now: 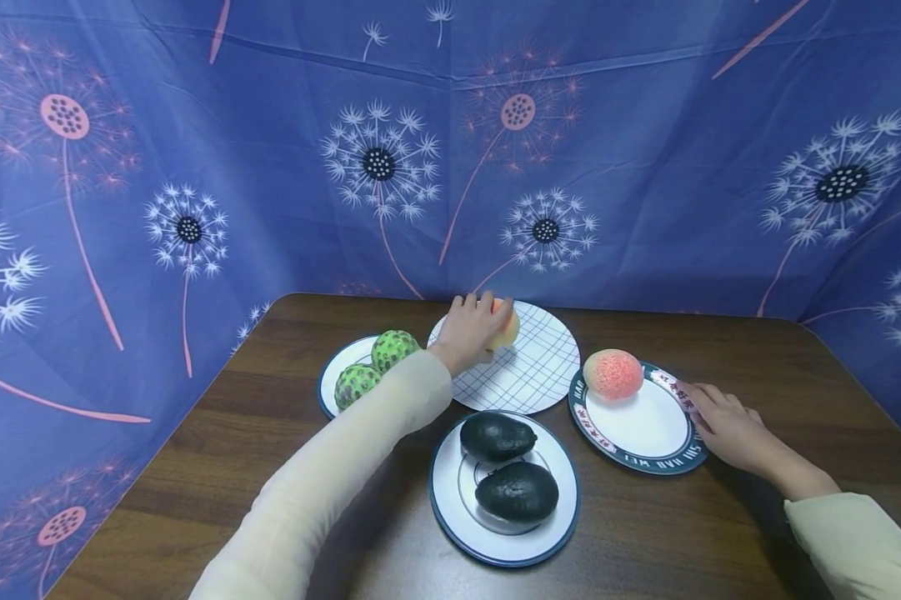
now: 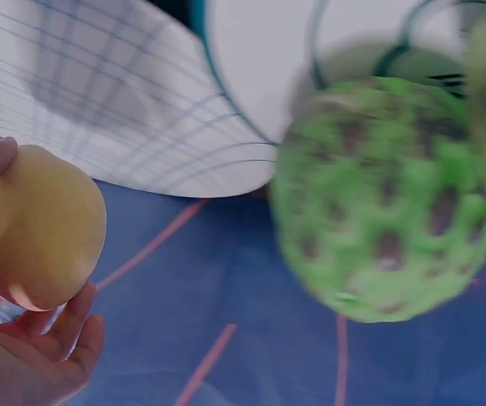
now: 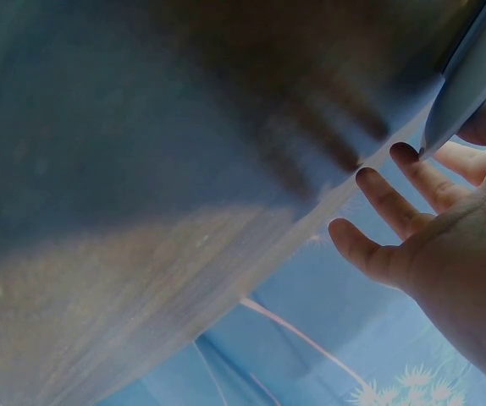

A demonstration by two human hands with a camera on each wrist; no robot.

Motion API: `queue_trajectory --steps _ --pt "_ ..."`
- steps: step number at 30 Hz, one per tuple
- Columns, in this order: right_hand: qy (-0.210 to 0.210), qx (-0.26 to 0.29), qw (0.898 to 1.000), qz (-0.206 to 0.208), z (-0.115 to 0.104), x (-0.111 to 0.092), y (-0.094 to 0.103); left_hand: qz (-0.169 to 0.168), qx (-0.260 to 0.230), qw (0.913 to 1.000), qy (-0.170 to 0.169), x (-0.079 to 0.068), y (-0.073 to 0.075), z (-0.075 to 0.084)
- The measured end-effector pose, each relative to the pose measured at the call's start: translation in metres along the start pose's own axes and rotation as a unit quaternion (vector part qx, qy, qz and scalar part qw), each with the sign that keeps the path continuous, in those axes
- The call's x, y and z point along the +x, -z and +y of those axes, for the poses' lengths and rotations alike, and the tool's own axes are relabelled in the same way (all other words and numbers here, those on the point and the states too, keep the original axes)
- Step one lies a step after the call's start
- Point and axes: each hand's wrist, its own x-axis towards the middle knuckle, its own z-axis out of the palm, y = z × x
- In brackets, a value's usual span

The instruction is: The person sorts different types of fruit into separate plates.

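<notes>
My left hand (image 1: 467, 335) grips a yellow-pink peach (image 1: 505, 323) at the checked white plate (image 1: 548, 367). In the left wrist view, the thumb lies on one side of the peach and curled fingers on the other. My right hand (image 1: 731, 425) rests at the right edge of a plate with a dark lettered rim (image 1: 645, 462). Its fingers (image 3: 387, 207) look fairly straight and spread in the right wrist view, the thumb close to the rim. A second peach (image 1: 613, 374), pink and speckled, sits on that plate's left part.
A blue-rimmed plate (image 1: 450, 517) in front bears two dark avocado-like fruits (image 1: 516, 492). Left, two green, dark-spotted fruits (image 1: 394, 350) lie on another plate (image 1: 333, 375), partly behind my left sleeve. Behind the wooden table (image 1: 225, 450) hangs a blue dandelion-patterned cloth (image 1: 270, 167).
</notes>
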Motion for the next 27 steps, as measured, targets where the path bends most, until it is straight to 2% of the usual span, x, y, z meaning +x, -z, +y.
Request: queue_trajectory --steps 7,13,19,27 --pt "0.0 0.0 1.0 0.001 0.001 0.0 0.0 0.01 -0.012 0.9991 -0.039 0.002 0.015 0.026" --pt "0.008 -0.001 1.0 0.002 0.0 0.0 0.001 0.03 0.0 0.9972 -0.068 0.004 0.027 0.047" --pt "0.01 0.001 1.0 0.004 0.0 0.0 0.001 0.055 0.019 0.9942 -0.09 0.005 0.036 0.063" --pt "0.01 0.001 1.0 0.005 0.001 0.0 0.0 0.058 0.022 0.9918 -0.112 0.005 0.048 0.082"
